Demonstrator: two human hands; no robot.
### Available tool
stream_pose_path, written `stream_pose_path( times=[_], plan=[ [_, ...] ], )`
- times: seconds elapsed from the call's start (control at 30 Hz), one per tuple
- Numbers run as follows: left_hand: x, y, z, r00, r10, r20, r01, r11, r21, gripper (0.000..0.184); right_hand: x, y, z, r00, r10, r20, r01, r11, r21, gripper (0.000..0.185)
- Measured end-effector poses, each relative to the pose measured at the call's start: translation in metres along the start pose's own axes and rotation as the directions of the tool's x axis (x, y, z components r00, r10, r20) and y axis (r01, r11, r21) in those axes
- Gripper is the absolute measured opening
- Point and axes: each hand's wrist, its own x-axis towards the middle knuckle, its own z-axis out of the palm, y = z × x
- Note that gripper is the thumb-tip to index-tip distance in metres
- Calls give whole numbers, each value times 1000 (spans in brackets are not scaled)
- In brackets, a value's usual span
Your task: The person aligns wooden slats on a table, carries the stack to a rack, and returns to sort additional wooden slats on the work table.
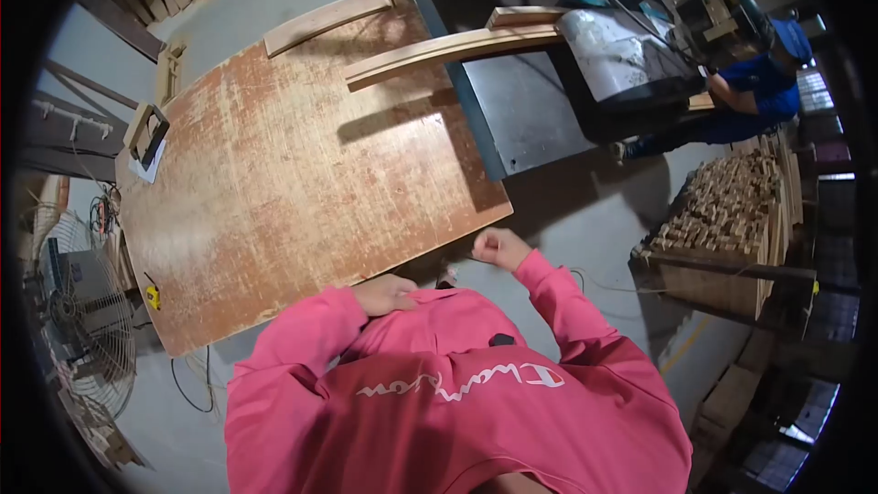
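Sweatshirt (540, 421): bottom centre of the frame. I see the left hand (385, 295) against its front, fingers partly bent; I cannot tell whether it grips the cloth. The right hand (500, 248), at centre, has curled fingers beside the desk (274, 192); I cannot tell how tightly, or whether it holds anything. At upper centre, a long board (439, 54) extends from the machine (622, 55) over the desk.

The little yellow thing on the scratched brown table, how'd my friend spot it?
Find the big, scratched brown wooden table. Follow its left edge toward the near corner. The small yellow-and-black thing there is the table's only bright yellow object.
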Motion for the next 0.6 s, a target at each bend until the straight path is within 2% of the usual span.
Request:
stream_pose_path(
  times=[0.07, 0.1, 0.17, 0.2, 0.23, 0.27, 0.33, 0.4, 0.43, 0.5, 0.53, 0.57, 0.6],
  plan=[
    [-38, -20, -12, 998, -54, -28, 48, 984, -174, 24, 37, -50, 4, 974, 198, -108, -170, 959, 228, 23],
    [-60, -40, -20, 978, -203, -40, 202, 979, -36, 26, 70, -54, 7, 985, 170, -43, -132, 879, 459, 47],
    [-102, -132, -13, 949, -310, -53, 300, 943, -144, 28, 128, -90, 18, 965, 251, -73, -153, 771, 618, 71],
    [-122, -142, -5, 935, -354, -15, 353, 934, -46, 29, 160, -103, 25, 938, 310, -156, -111, 694, 712, 81],
    [-136, -94, 16, 901, -413, -133, 399, 909, -117, 36, 190, -115, 30, 899, 377, -225, -55, 606, 794, 91],
    [-144, -120, 27, 895, -418, -156, 405, 908, -107, 36, 218, -128, 28, 903, 375, -208, -9, 501, 865, 96],
    [-161, -194, 52, 854, -513, -81, 426, 781, -456, 42, 270, -149, 25, 944, 195, -267, 125, 539, 833, 89],
    [-179, -167, 67, 839, -444, -315, 382, 892, -242, 39, 338, -144, 23, 790, 354, -501, 253, 556, 791, 69],
    [-191, -154, 76, 810, -489, -322, 357, 849, -390, 37, 348, -147, 34, 790, 358, -498, 262, 538, 802, 69],
    [-207, -160, 98, 756, -552, -351, 345, 792, -503, 36, 360, -151, 62, 749, 248, -614, 482, 433, 762, 50],
    [-210, -163, 98, 761, -554, -338, 349, 789, -506, 36, 354, -151, 85, 788, 246, -564, 468, 355, 809, 41],
    [-210, -166, 100, 752, -580, -315, 342, 751, -565, 36, 343, -140, 114, 847, 206, -490, 358, 461, 812, 32],
    [-212, -169, 104, 741, -605, -292, 333, 709, -622, 35, 294, -166, 149, 893, 226, -389, 263, 441, 858, 22]
  ],
)
